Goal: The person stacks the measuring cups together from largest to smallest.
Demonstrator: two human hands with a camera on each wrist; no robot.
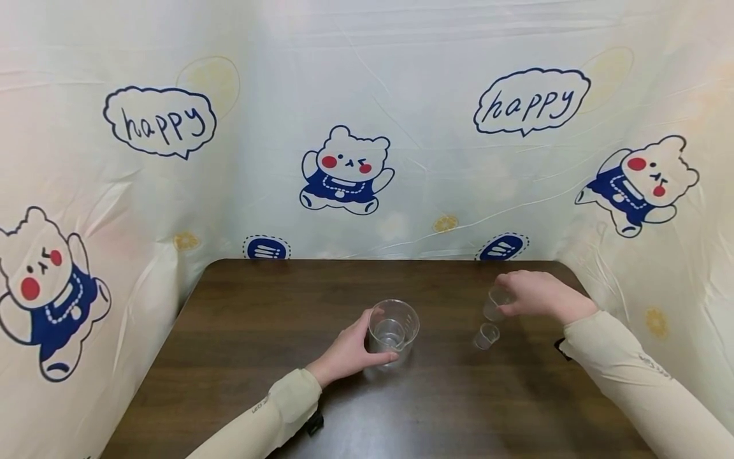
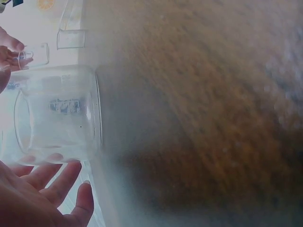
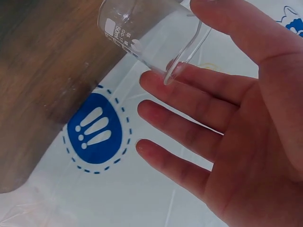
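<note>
- Right hand point(image 3: 248, 130): pinching mid-sized beaker point(image 3: 149, 35), "50ml" print point(image 3: 120, 32) legible from right wrist only.
- Left hand point(image 1: 350, 348): curled round large beaker point(image 1: 401, 326); markings point(image 2: 66, 106) blurred.
- Small beaker point(image 1: 486, 336): outside right-wrist view.

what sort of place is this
Probably a makeshift indoor booth: bear-print cloth hangs behind and beside a brown table, with a large clear beaker and a smaller printed beaker.

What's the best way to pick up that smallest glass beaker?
Probably pinch the smallest beaker by its side walls, just below the rim, coming from the near side: it stands upright, and beyond it are the right hand and its held beaker.
</note>
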